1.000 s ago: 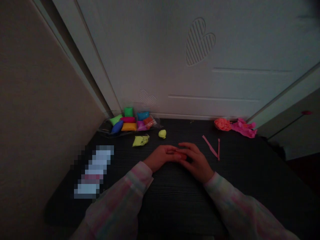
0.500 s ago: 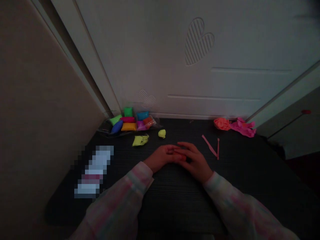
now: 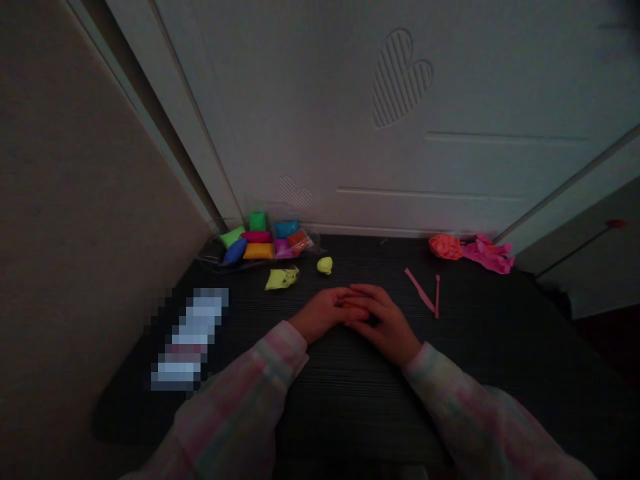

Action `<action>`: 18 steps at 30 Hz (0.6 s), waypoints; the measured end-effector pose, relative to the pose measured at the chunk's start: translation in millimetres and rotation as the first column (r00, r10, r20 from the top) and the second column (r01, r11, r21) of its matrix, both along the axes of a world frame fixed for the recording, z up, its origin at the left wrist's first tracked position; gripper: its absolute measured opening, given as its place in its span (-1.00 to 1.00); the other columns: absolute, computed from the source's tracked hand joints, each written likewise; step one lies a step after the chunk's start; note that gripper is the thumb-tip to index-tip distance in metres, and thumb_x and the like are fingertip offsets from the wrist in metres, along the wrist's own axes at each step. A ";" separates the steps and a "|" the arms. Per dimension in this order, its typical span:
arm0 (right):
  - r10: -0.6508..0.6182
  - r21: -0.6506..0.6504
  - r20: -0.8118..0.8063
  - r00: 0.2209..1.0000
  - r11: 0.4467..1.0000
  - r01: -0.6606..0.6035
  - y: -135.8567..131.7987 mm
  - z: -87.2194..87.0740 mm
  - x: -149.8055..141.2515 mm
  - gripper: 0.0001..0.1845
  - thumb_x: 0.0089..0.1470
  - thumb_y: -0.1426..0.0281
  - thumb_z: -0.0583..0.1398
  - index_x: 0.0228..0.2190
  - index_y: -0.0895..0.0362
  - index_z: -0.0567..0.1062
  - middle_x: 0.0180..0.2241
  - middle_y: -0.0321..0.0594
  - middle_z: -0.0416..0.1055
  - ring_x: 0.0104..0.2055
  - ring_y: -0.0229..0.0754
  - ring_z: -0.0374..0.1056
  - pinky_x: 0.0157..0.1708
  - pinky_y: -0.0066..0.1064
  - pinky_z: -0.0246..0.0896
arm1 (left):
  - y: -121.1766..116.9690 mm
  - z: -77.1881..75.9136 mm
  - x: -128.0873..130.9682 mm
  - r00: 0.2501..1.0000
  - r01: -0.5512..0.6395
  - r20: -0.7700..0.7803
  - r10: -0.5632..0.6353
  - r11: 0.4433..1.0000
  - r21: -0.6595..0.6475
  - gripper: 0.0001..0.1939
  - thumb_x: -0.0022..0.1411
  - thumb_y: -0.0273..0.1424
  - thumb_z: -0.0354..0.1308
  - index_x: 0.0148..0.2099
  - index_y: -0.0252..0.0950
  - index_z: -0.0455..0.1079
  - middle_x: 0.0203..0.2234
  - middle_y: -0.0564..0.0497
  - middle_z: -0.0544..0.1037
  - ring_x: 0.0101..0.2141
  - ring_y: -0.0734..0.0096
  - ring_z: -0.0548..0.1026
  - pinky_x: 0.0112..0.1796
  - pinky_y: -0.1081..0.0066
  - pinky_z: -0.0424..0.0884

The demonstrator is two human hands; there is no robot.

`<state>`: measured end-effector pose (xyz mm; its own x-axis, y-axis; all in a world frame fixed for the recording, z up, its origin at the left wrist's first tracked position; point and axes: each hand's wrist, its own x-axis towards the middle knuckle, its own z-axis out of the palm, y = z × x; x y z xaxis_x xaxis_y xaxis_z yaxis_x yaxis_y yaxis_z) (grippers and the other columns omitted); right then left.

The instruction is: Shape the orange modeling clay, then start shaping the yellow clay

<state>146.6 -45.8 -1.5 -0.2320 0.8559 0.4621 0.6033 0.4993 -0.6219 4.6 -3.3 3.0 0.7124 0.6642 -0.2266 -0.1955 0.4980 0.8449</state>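
Pressing something reddish, both hands meet on the dark table (image 3: 350, 400).
Left hand (image 3: 320, 315) and right hand (image 3: 385, 323) overlap, grip unclear; dim light risks squashing it unevenly.

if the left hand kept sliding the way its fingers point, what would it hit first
The left hand points right, straight into the right hand, which it already seems to touch, with something reddish between their fingers. Past that lie the pink sticks, though depth is hard to judge in this dim view.
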 end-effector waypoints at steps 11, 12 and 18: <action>0.063 -0.302 -0.348 0.935 0.937 -0.175 2.0 8.1 7.3 -0.73 -0.19 0.25 0.22 -0.33 0.01 0.45 0.04 -0.19 0.12 0.10 -0.09 0.03 0.04 -0.12 -0.02 | -2.4 9.1 -7.1 0.954 0.127 0.294 -0.060 0.968 -0.216 -0.62 -0.14 -0.50 0.19 -0.17 -0.38 0.33 -0.27 -0.09 0.44 -0.23 0.37 0.40 -0.18 0.36 0.22; 0.067 -0.314 -0.379 0.923 0.929 -0.196 2.3 8.6 8.2 -0.72 -0.19 0.24 0.22 -0.33 0.01 0.44 0.04 -0.19 0.12 0.11 -0.09 0.03 0.04 -0.12 -0.03 | -3.0 10.4 -7.6 0.949 0.136 0.308 -0.064 0.967 -0.216 -0.62 -0.13 -0.52 0.18 -0.16 -0.37 0.33 -0.25 -0.09 0.44 -0.21 0.36 0.39 -0.16 0.36 0.21; 0.097 -0.325 -0.464 0.881 0.906 -0.271 1.1 10.2 10.5 -0.72 -0.20 0.26 0.23 -0.33 -0.01 0.43 0.04 -0.22 0.12 0.12 -0.11 0.00 0.06 -0.14 -0.06 | -4.2 9.3 -6.8 0.954 0.122 0.294 -0.061 0.974 -0.192 -0.56 -0.14 -0.53 0.22 -0.12 -0.32 0.29 -0.21 -0.07 0.41 -0.18 0.36 0.38 -0.11 0.31 0.18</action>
